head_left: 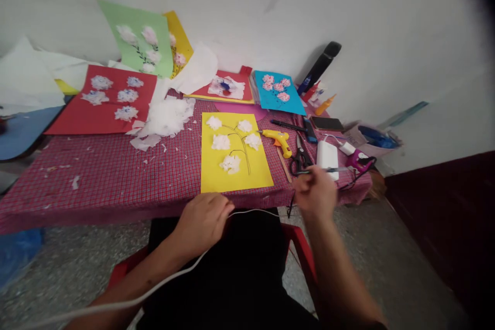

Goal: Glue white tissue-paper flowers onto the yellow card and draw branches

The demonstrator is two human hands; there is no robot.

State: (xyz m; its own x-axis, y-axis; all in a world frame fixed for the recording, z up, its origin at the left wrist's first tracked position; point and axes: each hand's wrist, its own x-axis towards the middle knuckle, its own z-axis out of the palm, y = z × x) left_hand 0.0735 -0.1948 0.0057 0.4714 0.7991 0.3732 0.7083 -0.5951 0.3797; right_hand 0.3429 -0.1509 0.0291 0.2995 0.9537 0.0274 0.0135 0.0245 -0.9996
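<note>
A yellow sheet (255,167) with several white tissue flowers (221,142) and drawn stems lies at the table's front edge. My left hand (204,219) rests at the sheet's lower edge, its fingers curled together; what they hold, if anything, is hidden. At the right, my right hand (316,193) pinches a slim dark pen (328,169), slightly blurred, above the front edge near the black scissors (301,160). A yellow glue gun (279,140) lies just right of the sheet, its nozzle near the sheet's edge.
Behind stand green (112,18), red (73,113) and blue (266,100) flower sheets. A tissue pile (168,116) is left of the yellow sheet. A white power bank (328,157), phone (327,123) and glue bottles (325,105) are at the right. A white cable (162,282) crosses my left arm.
</note>
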